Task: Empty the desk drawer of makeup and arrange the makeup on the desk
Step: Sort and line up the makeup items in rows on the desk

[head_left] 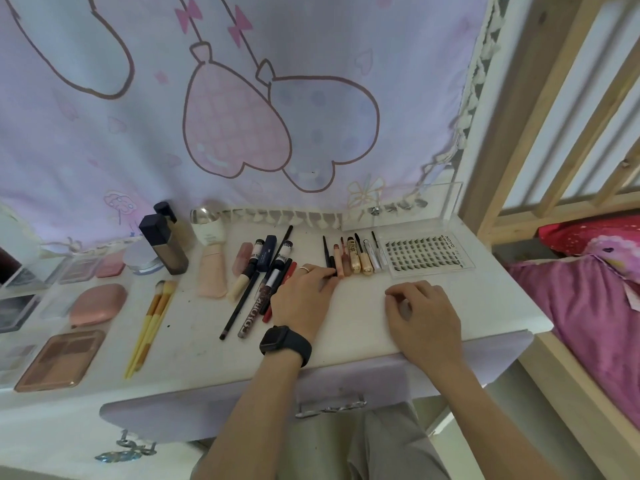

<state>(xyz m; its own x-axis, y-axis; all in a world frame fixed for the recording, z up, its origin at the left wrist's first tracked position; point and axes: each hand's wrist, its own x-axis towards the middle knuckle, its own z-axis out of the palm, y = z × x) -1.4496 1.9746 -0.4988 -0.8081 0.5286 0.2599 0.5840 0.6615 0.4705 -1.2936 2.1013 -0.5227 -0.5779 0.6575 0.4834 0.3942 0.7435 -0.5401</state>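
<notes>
- The makeup lies out on the white bench (363,327) in rough groups. The lilac drawer front (173,414) below sits close under the bench edge, and we cannot see inside it.
- Our left hand (304,292) lies flat with fairly straight fingers. Its tips touch the near ends of a slim black liner pencil (326,251) and the tubes beside it, and it clamps on nothing.
- Our right hand (420,313) rests on bare bench with loosely curled fingers, and we see nothing in it.
- The pencil and the gold mascara tube (354,258) are thin, hard, smooth cylinders. We judge them light and quick to roll, so we would pinch each at mid-length or nudge the whole row square with a flat finger.
- The clear lash tray (427,254) looks like stiff, brittle plastic holding rows of fine lashes. We would lift it flat by its two long edges.
- The foundation bottle (166,247) looks like glass with a dark square cap. It is likely the heaviest and most breakable piece, so we would grip it around the body.
- The pink squeeze tube (213,271) is soft and would dent, so we would hold it near the cap.
- The yellow-handled brushes (152,320) are rigid with soft bristles, so we would take them by the handles.
- The pink compact (98,303) is rounded and matte, and we would take it by its rim.
</notes>
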